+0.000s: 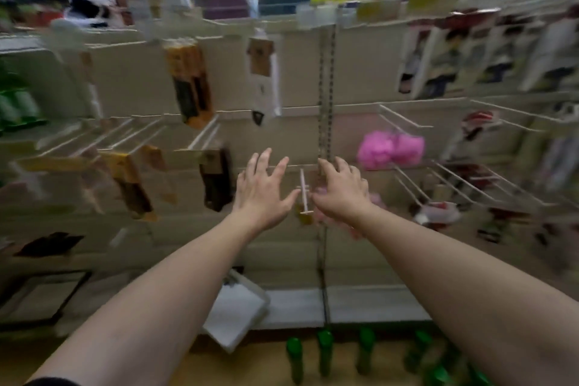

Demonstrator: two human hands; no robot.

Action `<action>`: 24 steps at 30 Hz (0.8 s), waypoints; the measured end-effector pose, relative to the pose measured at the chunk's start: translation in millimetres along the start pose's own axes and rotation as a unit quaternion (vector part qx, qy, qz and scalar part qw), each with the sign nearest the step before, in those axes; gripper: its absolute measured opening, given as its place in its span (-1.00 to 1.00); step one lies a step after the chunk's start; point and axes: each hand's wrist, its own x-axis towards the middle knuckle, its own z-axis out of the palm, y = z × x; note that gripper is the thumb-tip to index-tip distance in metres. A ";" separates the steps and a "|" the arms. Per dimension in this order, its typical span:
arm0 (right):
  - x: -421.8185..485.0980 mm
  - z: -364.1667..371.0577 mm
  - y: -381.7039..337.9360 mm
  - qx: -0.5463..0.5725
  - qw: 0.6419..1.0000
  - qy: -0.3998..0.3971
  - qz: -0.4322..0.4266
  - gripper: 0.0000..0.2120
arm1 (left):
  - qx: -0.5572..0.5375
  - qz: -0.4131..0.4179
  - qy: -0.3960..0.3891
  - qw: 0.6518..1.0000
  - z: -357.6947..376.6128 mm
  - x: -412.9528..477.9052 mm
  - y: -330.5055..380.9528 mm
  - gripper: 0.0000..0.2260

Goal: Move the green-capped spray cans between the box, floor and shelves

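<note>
Between the hands (305, 191): a white hook (304, 194).

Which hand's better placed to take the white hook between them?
Probably right. The right hand has curled fingertips almost at the white hook, with something pink under it. The left hand is spread flat, only its thumb near. Blur hides contact.

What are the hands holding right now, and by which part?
Nothing that shows. The left hand is spread open beside the white display hook; the right hand reaches past it with loose fingers, its underside hidden by blur.
</note>
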 end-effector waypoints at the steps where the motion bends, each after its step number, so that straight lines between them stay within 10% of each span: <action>1: -1.6 -2.6 23.7 0.002 1.000 -0.003 0.013 -0.22 | -0.001 0.010 -0.012 1.000 13.3 3.6 20.1 -0.33; 11: -14.0 46.9 186.6 0.006 0.990 -0.088 0.114 -0.28 | -0.025 0.099 -0.131 0.986 139.0 12.6 144.8 -0.33; 24: -15.1 234.2 274.3 -0.046 0.935 -0.267 0.226 -0.25 | -0.057 0.049 -0.347 0.935 358.4 -24.4 74.4 -0.34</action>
